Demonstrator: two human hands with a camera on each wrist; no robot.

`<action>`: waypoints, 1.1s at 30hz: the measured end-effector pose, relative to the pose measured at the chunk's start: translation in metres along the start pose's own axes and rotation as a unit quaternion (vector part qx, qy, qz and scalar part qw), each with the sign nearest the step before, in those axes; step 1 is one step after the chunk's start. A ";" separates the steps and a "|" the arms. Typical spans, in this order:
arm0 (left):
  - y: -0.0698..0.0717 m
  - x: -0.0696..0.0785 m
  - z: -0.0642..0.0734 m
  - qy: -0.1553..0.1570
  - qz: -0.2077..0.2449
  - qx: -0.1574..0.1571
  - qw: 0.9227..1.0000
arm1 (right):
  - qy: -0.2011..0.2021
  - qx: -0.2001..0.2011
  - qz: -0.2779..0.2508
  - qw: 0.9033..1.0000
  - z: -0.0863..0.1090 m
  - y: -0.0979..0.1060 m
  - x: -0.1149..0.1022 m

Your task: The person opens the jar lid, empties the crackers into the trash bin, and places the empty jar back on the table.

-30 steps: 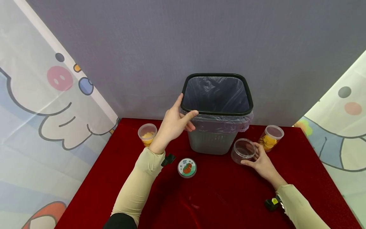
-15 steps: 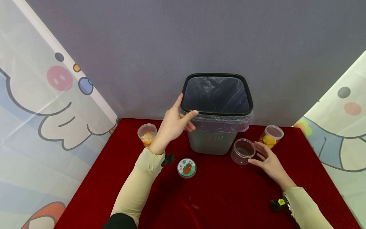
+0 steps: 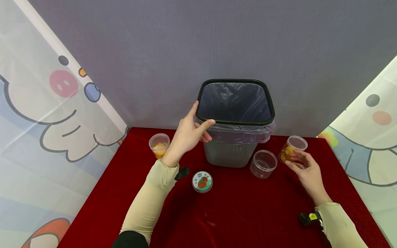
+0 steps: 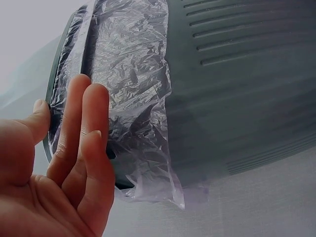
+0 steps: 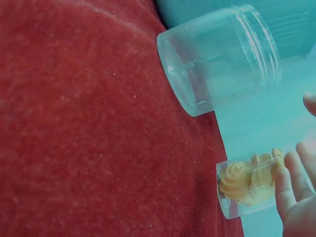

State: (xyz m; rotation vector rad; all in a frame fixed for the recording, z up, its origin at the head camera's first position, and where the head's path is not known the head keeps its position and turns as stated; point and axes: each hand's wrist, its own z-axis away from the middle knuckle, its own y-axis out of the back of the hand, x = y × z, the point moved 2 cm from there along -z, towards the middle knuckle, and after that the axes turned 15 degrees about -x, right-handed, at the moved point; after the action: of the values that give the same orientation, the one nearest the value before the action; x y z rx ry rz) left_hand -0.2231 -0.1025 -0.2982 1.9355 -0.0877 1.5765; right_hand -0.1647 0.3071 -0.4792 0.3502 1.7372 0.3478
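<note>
My left hand is at the front left corner of a lined trash bin. Its index finger and thumb are stretched out and touch the black rim; the other fingers lie beside the plastic liner. My right hand reaches to a clear jar of yellow swirled cookies. Its fingertips are right at the jar's side, loosely bent, with the thumb apart from the jar. Left of it, a wider clear jar, empty and without a lid, stands upright by the bin.
Another clear jar with yellow pieces stands left, partly behind my left forearm. A round container with a fruit picture on its top sits front centre. All rest on a red cloth-covered table, before a grey wall.
My right hand has let go of the empty jar and moved right to the cookie jar. The left hand stays at the bin rim.
</note>
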 end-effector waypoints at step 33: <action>0.000 0.001 0.000 -0.006 0.003 -0.005 1.000 | -0.123 0.070 -0.086 0.986 -0.031 0.001 0.017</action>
State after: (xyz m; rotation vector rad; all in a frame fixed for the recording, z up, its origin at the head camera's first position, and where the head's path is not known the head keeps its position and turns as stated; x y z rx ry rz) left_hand -0.2227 -0.1022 -0.2968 1.9388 -0.1056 1.5662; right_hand -0.1982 0.3134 -0.4881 0.3276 1.5397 0.0541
